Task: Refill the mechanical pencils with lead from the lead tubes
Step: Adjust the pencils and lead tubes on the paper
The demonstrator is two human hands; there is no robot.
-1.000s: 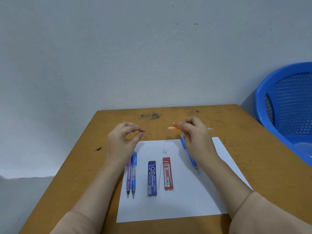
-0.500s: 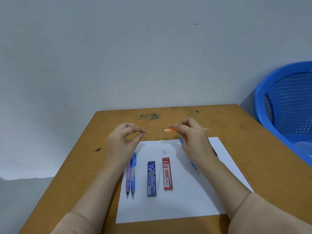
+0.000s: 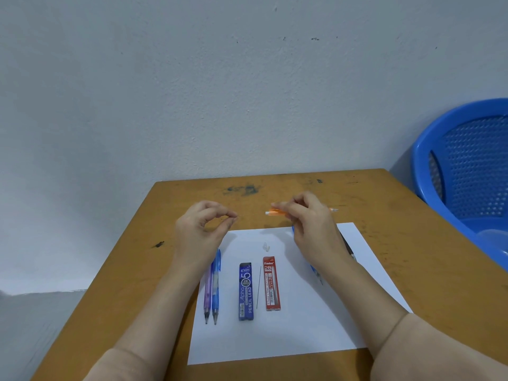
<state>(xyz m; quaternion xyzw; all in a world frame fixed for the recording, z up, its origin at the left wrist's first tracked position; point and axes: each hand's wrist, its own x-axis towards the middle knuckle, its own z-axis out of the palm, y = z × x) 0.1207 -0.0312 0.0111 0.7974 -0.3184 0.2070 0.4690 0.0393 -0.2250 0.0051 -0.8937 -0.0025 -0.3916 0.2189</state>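
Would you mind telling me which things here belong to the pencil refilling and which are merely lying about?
For the job: orange pencil in the right hand, purple pencil, blue pencil, blue lead tube, red lead tube, loose lead, small white pieces, paper sheet.

Just lying about: blue plastic basket or chair, dark stain on the table.

Lead tubes [image 3: 246, 291] on paper [image 3: 275, 334], two pencils [image 3: 213, 287] left, another pencil [image 3: 313, 269] seemingly right
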